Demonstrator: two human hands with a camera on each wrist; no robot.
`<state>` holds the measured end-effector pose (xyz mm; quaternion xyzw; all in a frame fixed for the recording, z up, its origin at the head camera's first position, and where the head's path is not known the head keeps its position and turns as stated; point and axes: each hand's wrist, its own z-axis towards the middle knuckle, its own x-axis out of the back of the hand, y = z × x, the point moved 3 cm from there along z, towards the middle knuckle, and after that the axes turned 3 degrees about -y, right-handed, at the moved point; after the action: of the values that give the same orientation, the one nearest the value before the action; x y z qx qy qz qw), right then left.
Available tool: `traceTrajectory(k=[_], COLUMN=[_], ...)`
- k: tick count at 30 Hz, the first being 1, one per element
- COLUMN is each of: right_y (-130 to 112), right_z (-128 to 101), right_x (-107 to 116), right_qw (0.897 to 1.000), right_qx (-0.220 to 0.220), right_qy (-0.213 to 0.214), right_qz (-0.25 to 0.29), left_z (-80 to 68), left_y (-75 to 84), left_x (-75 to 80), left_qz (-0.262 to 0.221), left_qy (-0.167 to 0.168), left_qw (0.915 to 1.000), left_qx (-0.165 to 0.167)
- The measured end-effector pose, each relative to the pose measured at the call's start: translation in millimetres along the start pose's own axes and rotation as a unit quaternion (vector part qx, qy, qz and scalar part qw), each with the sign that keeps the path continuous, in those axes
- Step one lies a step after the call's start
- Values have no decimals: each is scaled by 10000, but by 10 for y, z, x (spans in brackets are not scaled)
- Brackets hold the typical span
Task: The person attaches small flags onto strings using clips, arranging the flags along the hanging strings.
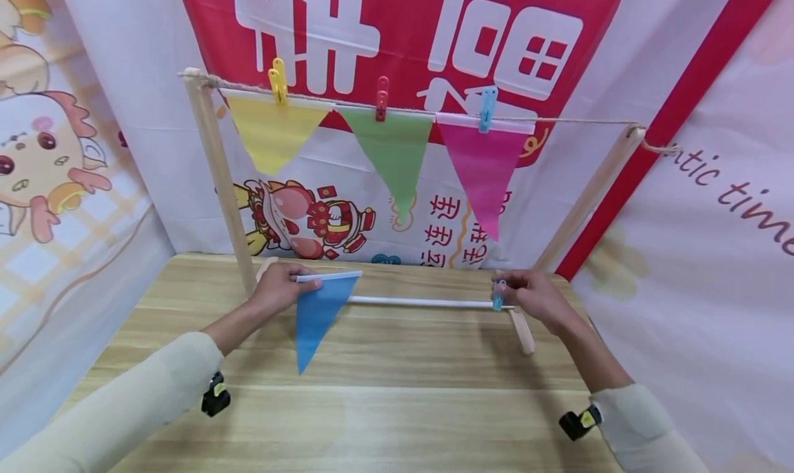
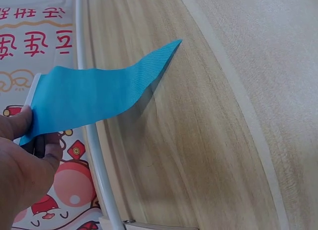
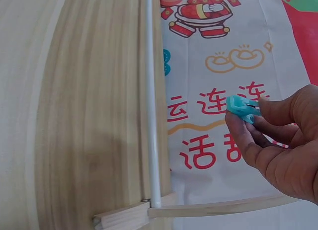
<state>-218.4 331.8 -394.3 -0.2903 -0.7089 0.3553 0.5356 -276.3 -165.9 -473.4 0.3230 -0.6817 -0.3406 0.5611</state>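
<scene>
My left hand pinches a blue triangular pennant by the left end of its white top edge; its tip hangs down over the table. In the left wrist view the pennant bends slightly toward its point. My right hand holds a light blue clothespin between thumb and fingers, clear of the table. Above, a twine line carries a yellow pennant, a green pennant and a pink pennant, held by a yellow clothespin, a red clothespin and a blue clothespin.
The twine is tied between a left wooden post and a right wooden post. A white rod runs low between them, and a wooden foot supports the right post. Printed cloth hangs behind the wooden table.
</scene>
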Motion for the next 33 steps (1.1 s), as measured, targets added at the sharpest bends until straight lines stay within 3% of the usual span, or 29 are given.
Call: traceTrajectory(k=[7, 15, 21, 28, 33], right_y=[-121, -259, -351, -471, -578], right_z=[2, -27, -21, -7, -11], right_x=[84, 177, 247, 318, 373], right_qw=[9999, 9996, 9993, 9981, 9974], right_qx=[8, 191, 170, 346, 429], right_qy=[-11, 181, 307, 400, 438], right_qz=[-123, -92, -123, -301, -385], left_z=[-14, 4, 9, 6, 25], left_y=[87, 193, 270, 436, 505], left_x=[12, 64, 108, 171, 218], left_qz=[-141, -117, -143, -411, -411], left_qy=[-12, 181, 262, 364, 345], left_qw=[9999, 9986, 9982, 9944, 9943], left_qx=[-33, -475, -524, -898, -927])
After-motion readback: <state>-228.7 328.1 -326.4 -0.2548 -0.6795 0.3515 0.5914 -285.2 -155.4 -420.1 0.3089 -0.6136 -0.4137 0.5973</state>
